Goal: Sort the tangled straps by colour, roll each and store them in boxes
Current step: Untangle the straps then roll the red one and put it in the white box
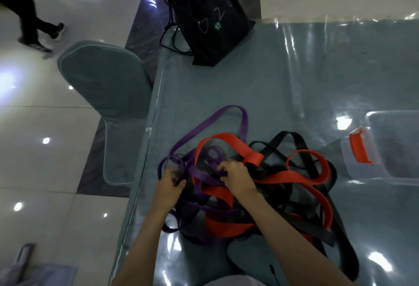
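Progress: you are at the very start, as far as the view shows; nothing is sorted, nothing rolled, nothing boxed.
Tangle: purple straps [204,127], red straps [292,177] and black straps [317,229] lie knotted in one heap on the table [283,86], right in front of you, near its left edge.
Left hand: your left hand [169,186] has its fingers curled round a purple loop at the heap's left side.
Right hand: your right hand [235,175] pinches a purple strap in the middle of the heap, just beside a red end.
Step in hand: you seem to be working the purple free first.
Box: one clear box [390,147] with a red latch stands to the right of the heap, just apart from it; whether it holds anything you cannot tell through the glare.
Left to do: separate all three colours, roll each strap, store them.
Other things: a black drawstring bag [208,18] sits at the far end of the table, and a covered chair [102,86] stands to the left.
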